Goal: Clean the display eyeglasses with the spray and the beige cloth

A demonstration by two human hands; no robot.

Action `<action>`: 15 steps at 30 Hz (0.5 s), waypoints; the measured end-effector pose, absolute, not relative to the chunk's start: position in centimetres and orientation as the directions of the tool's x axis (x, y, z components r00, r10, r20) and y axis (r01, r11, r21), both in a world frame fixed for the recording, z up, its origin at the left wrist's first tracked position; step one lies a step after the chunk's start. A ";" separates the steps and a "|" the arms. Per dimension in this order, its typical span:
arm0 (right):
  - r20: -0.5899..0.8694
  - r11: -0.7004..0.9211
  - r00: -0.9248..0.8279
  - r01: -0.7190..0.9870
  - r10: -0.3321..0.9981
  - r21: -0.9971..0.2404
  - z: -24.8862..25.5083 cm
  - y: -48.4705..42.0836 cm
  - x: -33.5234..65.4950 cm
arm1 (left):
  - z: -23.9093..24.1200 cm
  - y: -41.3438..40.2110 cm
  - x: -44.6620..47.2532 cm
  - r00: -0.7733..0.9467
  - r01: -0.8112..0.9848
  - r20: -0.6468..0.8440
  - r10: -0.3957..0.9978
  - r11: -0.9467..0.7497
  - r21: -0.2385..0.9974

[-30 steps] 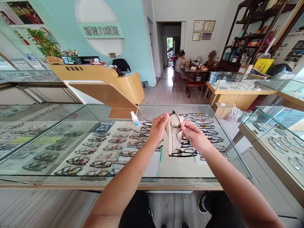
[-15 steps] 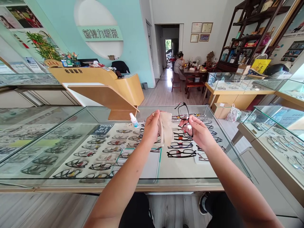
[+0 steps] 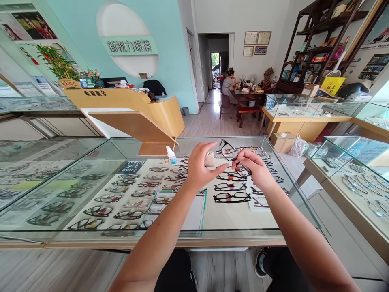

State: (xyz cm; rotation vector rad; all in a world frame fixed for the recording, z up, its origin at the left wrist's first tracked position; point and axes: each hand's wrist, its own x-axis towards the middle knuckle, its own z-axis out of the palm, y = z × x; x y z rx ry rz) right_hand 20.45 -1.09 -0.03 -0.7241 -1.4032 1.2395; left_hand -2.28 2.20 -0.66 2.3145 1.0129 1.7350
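Note:
Over the glass display counter [image 3: 194, 239], my right hand [image 3: 253, 165] pinches a pair of black-framed eyeglasses [image 3: 228, 151] near the bridge. One lens tilts up to the left of the fingers; the other is partly covered by the hand. My left hand [image 3: 199, 164] is open to the left of the eyeglasses, thumb and fingers spread apart towards them. A beige cloth [image 3: 209, 159] shows just behind the left hand, partly hidden; whether it touches the palm I cannot tell. A small white bottle [image 3: 171, 155] stands on the counter beyond the left hand.
Rows of eyeglasses [image 3: 232, 197] lie under the counter's glass. A wooden reception desk [image 3: 121, 101] stands behind at left. More glass cases [image 3: 306, 111] are at right, with a cardboard box [image 3: 284, 142] near them. A person [image 3: 229, 87] sits at a far table.
My left hand has opened, and the beige cloth it held hanging now shows only as a small bunch behind it. My right hand has tilted the eyeglasses and lowered their upper lens.

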 end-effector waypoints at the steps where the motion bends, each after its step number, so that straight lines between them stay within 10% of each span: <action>1: 0.325 0.289 -0.251 -0.172 0.912 -0.942 0.0 -1.1 20.6 | -0.8 2.2 -2.2 0.191 0.490 0.850 0.491 -0.798 0.351; 15: 0.384 0.410 -0.310 0.023 0.870 -0.912 0.0 -0.7 21.3 | -1.6 2.2 -1.4 0.270 0.561 0.870 0.413 -0.802 0.206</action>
